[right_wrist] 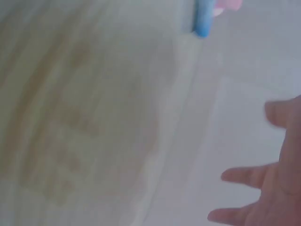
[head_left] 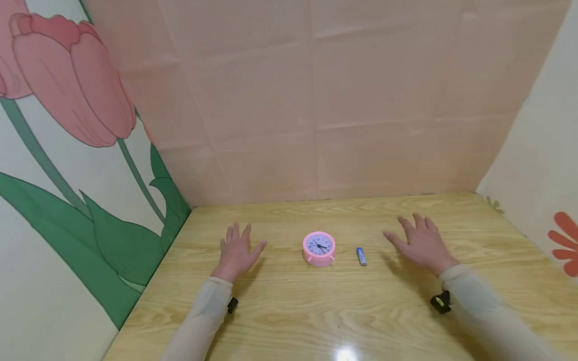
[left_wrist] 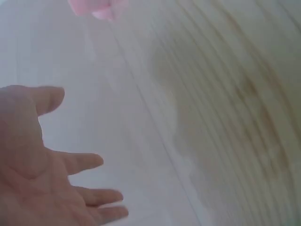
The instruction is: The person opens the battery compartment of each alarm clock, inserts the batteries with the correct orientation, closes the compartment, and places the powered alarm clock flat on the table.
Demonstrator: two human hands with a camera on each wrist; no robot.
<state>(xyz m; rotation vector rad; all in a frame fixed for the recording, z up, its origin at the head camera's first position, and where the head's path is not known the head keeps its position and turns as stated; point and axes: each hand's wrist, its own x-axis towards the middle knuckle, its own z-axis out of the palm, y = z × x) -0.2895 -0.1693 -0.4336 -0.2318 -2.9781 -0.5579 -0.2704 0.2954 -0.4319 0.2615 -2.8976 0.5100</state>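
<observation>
A round pink alarm clock [head_left: 318, 248] with a pale dial lies face up near the middle of the wooden table. Just right of it is a small blue battery [head_left: 361, 256], apart from the clock. My left hand [head_left: 236, 254] is held over the table left of the clock, fingers spread and holding nothing. On the other side, my right hand [head_left: 422, 244] hovers right of the battery, its fingers also spread and bare. The left wrist view catches a blurred edge of the clock [left_wrist: 98, 6] at the top; the right wrist view shows the battery's end [right_wrist: 203, 19].
The wooden table [head_left: 289, 311] meets a creased pinkish-brown sheet [head_left: 311, 100] at the back. A wall with painted tulips [head_left: 72, 80] stands at the left, and a pale wall with a red flower [head_left: 566, 240] at the right.
</observation>
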